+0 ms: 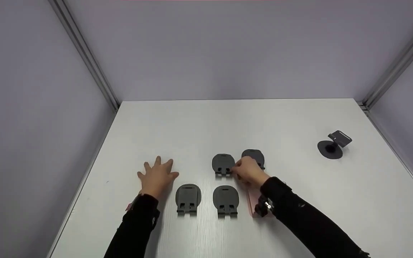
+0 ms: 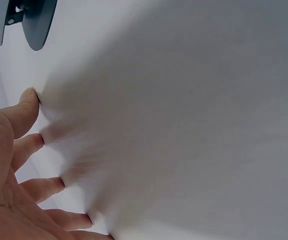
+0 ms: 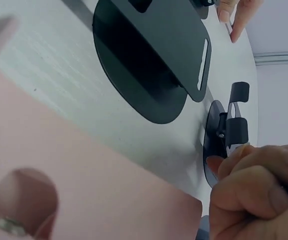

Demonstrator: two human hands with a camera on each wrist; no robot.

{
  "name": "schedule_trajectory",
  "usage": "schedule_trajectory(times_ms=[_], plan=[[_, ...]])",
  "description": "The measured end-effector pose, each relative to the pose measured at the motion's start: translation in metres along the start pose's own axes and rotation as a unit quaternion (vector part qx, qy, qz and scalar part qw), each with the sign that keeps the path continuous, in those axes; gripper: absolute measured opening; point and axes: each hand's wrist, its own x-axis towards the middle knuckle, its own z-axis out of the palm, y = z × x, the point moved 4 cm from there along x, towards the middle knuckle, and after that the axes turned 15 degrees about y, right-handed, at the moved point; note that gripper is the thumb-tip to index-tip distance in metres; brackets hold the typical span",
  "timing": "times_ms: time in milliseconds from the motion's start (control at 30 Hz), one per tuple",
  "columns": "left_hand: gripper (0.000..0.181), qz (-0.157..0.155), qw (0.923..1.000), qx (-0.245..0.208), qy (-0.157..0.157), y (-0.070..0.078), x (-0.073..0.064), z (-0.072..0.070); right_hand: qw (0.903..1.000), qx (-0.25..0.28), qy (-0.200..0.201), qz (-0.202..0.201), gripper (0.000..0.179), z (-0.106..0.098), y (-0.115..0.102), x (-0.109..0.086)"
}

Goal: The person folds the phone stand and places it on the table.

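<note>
My right hand (image 1: 248, 171) is at a dark grey phone stand (image 1: 223, 163) in the upper middle, its curled fingers pinching the lower right edge. In the right wrist view the thumb and fingers (image 3: 256, 182) meet at this stand's base and hinge (image 3: 236, 130). Another dark stand (image 1: 255, 154) stands just beyond that hand, partly hidden by it. My left hand (image 1: 156, 177) rests on the table with fingers spread, holding nothing. Fingertips touch the white surface in the left wrist view, where one stand (image 2: 39, 25) shows at the top corner.
Two more phone stands, one at left (image 1: 188, 195) and one in the middle (image 1: 226, 196), sit in a nearer row. Under the right wrist lies a flat pink piece (image 1: 253, 200) with a rounded cutout. Far right, a tilted stand (image 1: 330, 149) is on the white table (image 1: 281, 118). Grey walls surround the table.
</note>
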Motion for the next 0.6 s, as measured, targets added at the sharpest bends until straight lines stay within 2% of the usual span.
schedule_trajectory(times_ms=[167,433,600], plan=[[0.060,0.002,1.0000,0.005,0.001,-0.003,0.001,0.000,0.9996,0.022,0.006,-0.014,0.021,-0.012,-0.001,-0.002],[0.059,0.003,0.9999,0.009,0.005,-0.006,0.001,-0.002,0.9947,0.094,-0.035,-0.023,0.023,-0.032,-0.009,-0.008],[0.058,0.006,0.9998,0.010,0.013,-0.006,0.001,-0.002,0.9947,0.098,-0.022,-0.020,0.024,-0.049,-0.008,-0.007]])
